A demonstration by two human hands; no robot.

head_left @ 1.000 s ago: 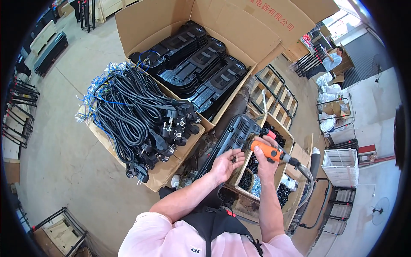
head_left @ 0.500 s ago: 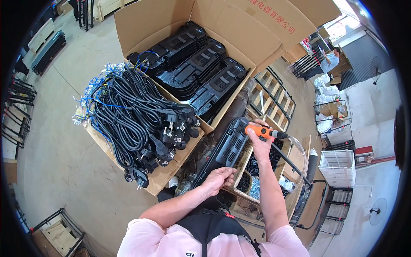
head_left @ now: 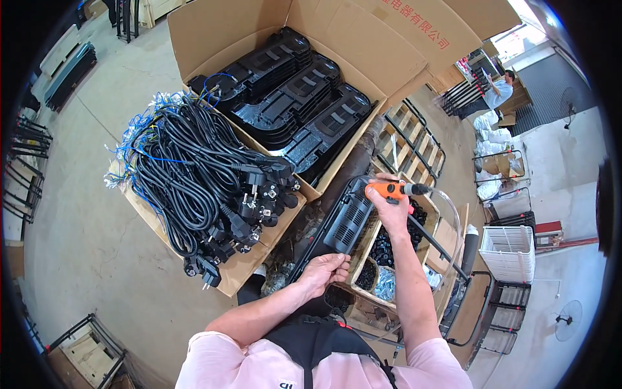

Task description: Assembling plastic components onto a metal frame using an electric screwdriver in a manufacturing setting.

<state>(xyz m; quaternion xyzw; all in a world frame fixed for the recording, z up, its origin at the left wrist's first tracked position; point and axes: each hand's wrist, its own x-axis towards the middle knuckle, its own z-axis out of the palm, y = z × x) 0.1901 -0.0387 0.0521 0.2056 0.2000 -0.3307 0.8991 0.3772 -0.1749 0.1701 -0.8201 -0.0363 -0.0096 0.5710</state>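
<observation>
A long black plastic housing with vent slots (head_left: 350, 222) lies slantwise in front of me. At its far end, my right hand (head_left: 393, 214) is wrapped round an orange power screwdriver (head_left: 387, 189) with a clear hose (head_left: 453, 209) trailing from its back. The driver's tip is hard to make out against the housing. My left hand (head_left: 322, 273) is beside the near end of the housing, its thumb and fingertips pinched together. Whatever is between those fingers, if anything, is too small to tell.
Left of the housing, black power cords (head_left: 188, 175) with plugs and blue wires are heaped on cardboard. Beyond stands a cardboard box (head_left: 343, 32) of stacked black plastic shells (head_left: 304, 91). A wooden tray (head_left: 355, 285) of small black parts sits right. A person (head_left: 497, 91) stands far right.
My right hand and the screwdriver have shifted slightly left and up at the housing's far end. My left hand has moved slightly left, still pinched. The whole view has shifted a little.
</observation>
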